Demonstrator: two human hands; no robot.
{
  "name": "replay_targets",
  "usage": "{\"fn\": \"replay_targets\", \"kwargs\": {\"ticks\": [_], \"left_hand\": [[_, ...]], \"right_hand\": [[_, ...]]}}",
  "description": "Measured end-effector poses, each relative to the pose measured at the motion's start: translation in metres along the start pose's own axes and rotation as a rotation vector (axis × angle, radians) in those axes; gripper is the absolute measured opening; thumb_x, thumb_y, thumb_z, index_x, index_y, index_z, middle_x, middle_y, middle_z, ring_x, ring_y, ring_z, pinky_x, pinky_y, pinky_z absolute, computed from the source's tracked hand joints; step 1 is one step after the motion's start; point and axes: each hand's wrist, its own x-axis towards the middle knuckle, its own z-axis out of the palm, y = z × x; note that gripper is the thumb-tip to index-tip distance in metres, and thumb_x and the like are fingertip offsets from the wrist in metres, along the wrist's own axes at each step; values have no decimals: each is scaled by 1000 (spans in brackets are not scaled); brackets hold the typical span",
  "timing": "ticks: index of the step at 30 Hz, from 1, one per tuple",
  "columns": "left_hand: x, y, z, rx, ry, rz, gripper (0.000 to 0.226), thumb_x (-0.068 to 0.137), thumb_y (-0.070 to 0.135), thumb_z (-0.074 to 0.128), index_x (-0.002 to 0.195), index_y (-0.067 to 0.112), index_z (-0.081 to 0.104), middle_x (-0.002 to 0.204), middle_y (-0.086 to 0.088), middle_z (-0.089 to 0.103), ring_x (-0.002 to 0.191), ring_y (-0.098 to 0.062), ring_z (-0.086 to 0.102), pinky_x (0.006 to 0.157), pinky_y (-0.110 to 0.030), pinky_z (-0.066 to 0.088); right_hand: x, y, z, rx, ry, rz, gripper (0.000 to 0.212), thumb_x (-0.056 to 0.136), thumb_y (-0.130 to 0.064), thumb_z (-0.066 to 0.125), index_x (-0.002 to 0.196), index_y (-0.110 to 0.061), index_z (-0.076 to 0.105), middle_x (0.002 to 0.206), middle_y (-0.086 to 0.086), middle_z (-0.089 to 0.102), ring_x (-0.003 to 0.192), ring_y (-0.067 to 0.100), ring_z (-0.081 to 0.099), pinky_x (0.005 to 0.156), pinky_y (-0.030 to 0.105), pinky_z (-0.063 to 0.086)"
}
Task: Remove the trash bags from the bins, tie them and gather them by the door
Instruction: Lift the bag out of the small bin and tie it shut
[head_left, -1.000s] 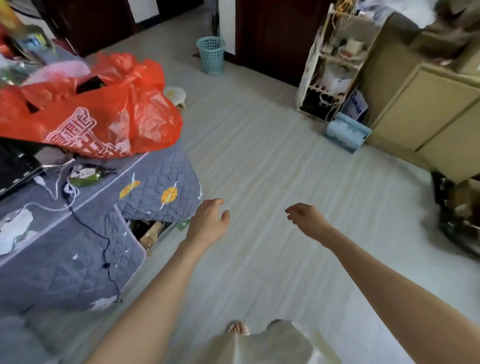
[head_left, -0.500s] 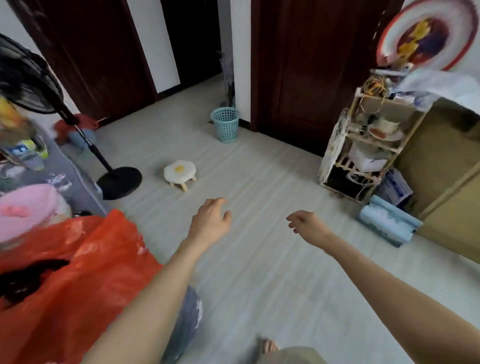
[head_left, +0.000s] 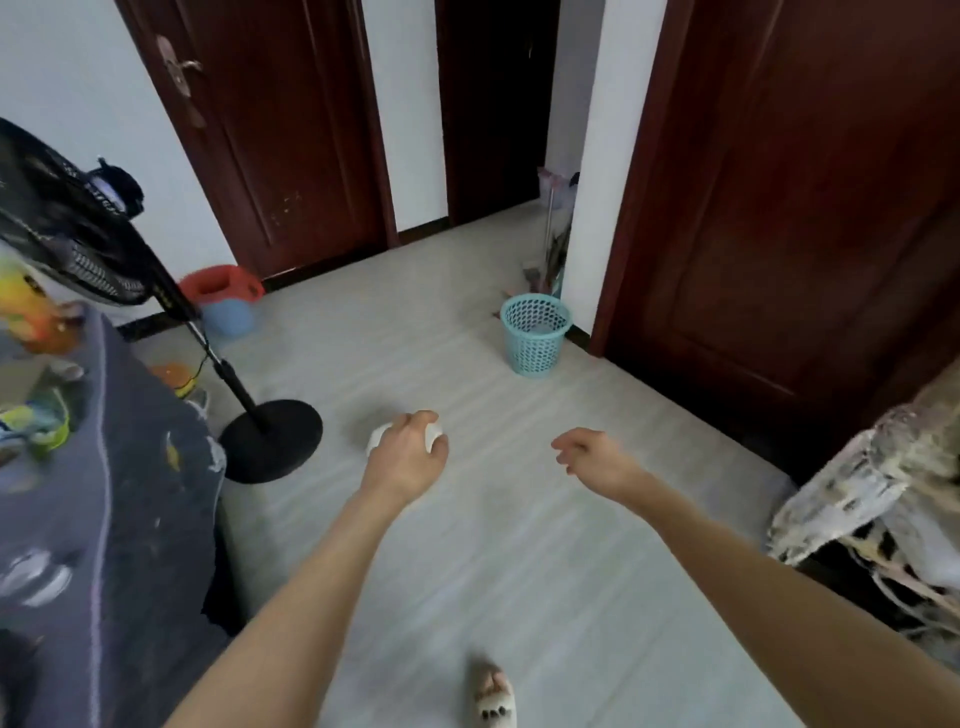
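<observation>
A teal mesh bin stands on the floor ahead, beside a white wall corner and a dark door; I cannot tell whether it holds a bag. Further left, by another door, sits a blue bin with a red liner or lid on top. My left hand hangs in front of me with loosely curled fingers and holds nothing. My right hand is held out the same way, also with nothing in it. Both are well short of the bins.
A black standing fan has its round base on the floor at left. A small white stool is partly hidden behind my left hand. A table under a grey quilted cover fills the left; a cluttered shelf juts in at right.
The view has lifted and moved forward across the room. The red bag on the table has left the frame, and the teal bin and doors are closer. Both hands stay held out, holding nothing.
</observation>
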Motion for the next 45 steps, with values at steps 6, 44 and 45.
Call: {"fn": "replay_targets", "kwargs": {"ticks": [6,44,45], "left_hand": [[185,32,-35,4,18,2,42,95,27,42,135,16,41,142,-11,40,130,-29,39,106,-37,34],[1040,-310,-357,-179,335,-641,37,93,19,48,129,11,49,131,-11,52,118,-26,52,98,-29,39],[1050,-326,-366,-183,339,-658,37,93,19,48,129,11,50,130,-12,53,118,-26,52,98,-29,39]], "right_hand": [[181,-55,-53,-17,-6,-21,28,90,-6,43,111,-6,61,112,13,61,105,31,58,98,42,46],[1152,-588,204,-43,-654,-218,29,96,-14,38,117,-4,55,104,10,60,82,17,56,60,17,41],[1164,-602,220,-54,-658,-226,29,96,-13,38,117,-5,55,107,11,61,83,18,56,61,17,41]]}}
